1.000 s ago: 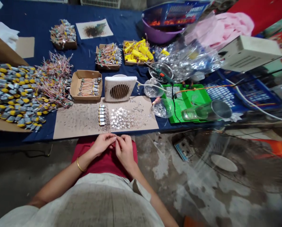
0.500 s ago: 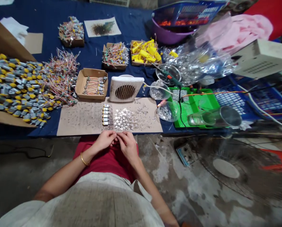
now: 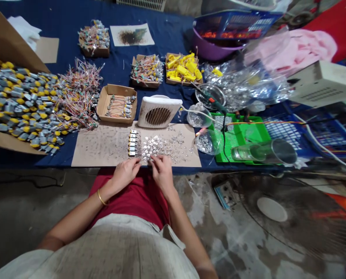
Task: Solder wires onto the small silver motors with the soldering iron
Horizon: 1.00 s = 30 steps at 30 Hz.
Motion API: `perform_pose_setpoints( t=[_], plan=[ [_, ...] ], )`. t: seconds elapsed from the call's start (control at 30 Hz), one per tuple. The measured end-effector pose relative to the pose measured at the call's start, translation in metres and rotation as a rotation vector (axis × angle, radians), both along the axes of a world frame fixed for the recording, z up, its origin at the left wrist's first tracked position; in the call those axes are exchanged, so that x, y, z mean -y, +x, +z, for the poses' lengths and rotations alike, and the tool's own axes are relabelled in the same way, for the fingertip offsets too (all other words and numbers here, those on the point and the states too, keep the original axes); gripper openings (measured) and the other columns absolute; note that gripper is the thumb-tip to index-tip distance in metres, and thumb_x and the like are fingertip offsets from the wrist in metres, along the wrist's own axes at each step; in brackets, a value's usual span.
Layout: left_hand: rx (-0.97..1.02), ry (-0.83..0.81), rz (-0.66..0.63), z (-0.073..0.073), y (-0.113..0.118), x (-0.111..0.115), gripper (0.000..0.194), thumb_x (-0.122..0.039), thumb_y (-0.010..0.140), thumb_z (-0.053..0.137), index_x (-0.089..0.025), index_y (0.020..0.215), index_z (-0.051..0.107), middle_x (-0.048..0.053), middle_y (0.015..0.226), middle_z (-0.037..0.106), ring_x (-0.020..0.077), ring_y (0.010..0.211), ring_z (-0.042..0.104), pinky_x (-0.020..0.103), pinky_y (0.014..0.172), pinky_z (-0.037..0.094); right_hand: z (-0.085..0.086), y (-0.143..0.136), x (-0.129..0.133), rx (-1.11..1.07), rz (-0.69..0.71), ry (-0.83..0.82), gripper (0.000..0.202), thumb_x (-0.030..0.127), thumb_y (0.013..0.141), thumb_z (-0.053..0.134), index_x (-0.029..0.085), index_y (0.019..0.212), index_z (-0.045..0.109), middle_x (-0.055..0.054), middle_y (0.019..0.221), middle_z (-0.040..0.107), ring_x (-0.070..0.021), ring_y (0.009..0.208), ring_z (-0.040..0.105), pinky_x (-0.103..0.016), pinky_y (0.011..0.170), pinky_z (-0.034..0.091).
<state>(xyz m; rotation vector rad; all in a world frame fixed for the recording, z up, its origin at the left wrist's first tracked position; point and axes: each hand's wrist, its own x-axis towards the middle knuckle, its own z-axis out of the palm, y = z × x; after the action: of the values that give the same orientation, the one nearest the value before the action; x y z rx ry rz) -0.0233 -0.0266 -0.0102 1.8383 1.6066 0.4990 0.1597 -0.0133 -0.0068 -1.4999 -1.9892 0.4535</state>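
My left hand (image 3: pixel 126 171) is at the front edge of the cardboard sheet (image 3: pixel 100 149), its fingers pinched together; whatever they hold is too small to make out. To its right, my right hand (image 3: pixel 162 170) has its fingertips down at the near side of a scatter of small shiny metal pieces (image 3: pixel 153 145). Its fingers are drawn together, and I cannot tell what is in them. Just beyond my left hand a short column of small motors (image 3: pixel 132 143) lies on the sheet, lined up side by side.
A white vented fan box (image 3: pixel 158 112) stands behind the sheet. Left are a cardboard tray of wired motors (image 3: pixel 116 104) and a large motor pile (image 3: pixel 24 104). Right are clear bowls of metal bits (image 3: pixel 205 142), a green tray (image 3: pixel 255 133) and a soldering iron (image 3: pixel 212 100).
My hands have parted from where they met at the sheet's front edge. The right one has moved right and forward to the metal pieces; the left has shifted slightly left. The view has shifted a little.
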Motion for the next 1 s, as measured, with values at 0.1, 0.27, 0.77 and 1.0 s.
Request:
perform_pose_setpoints(
  t=[0.1,0.27,0.77,1.0],
  plan=[
    [-0.071,0.027,-0.035,-0.003,0.004,-0.006,0.028,-0.032,0.094,0.053,-0.019,0.114,0.066,0.009,0.094,0.073,0.0220,0.083,0.066,0.030,0.078,0.048,0.009,0.028,-0.001,-0.016,-0.129,0.030,0.024,0.027,0.094,0.051,0.022,0.106,0.072,-0.009,0.092,0.057,-0.0241,0.092,0.052,-0.040,0.085,0.045],
    [-0.117,0.046,-0.103,-0.008,0.012,-0.013,0.026,-0.033,0.095,0.051,-0.022,0.113,0.066,0.007,0.096,0.073,0.0217,0.088,0.066,0.030,0.079,0.047,0.003,0.073,-0.025,0.078,-0.240,0.027,0.024,0.030,0.092,0.052,0.020,0.095,0.074,-0.009,0.090,0.056,-0.0246,0.089,0.051,-0.042,0.085,0.044],
    [-0.045,0.070,-0.075,-0.010,0.011,-0.011,0.026,-0.034,0.094,0.053,-0.020,0.110,0.067,0.007,0.093,0.072,0.0208,0.085,0.066,0.029,0.078,0.047,0.006,0.060,-0.103,0.307,-0.120,-0.039,0.022,0.023,0.089,0.054,0.015,0.083,0.074,-0.013,0.091,0.055,-0.0273,0.092,0.044,-0.041,0.086,0.040],
    [-0.038,0.079,-0.100,-0.012,0.010,-0.011,0.026,-0.034,0.094,0.054,-0.019,0.111,0.067,0.007,0.093,0.072,0.0212,0.084,0.066,0.029,0.077,0.047,0.013,0.025,-0.025,0.202,0.202,-0.017,0.018,0.024,0.094,0.053,0.019,0.091,0.070,-0.009,0.095,0.055,-0.0246,0.093,0.045,-0.037,0.084,0.042]
  ],
)
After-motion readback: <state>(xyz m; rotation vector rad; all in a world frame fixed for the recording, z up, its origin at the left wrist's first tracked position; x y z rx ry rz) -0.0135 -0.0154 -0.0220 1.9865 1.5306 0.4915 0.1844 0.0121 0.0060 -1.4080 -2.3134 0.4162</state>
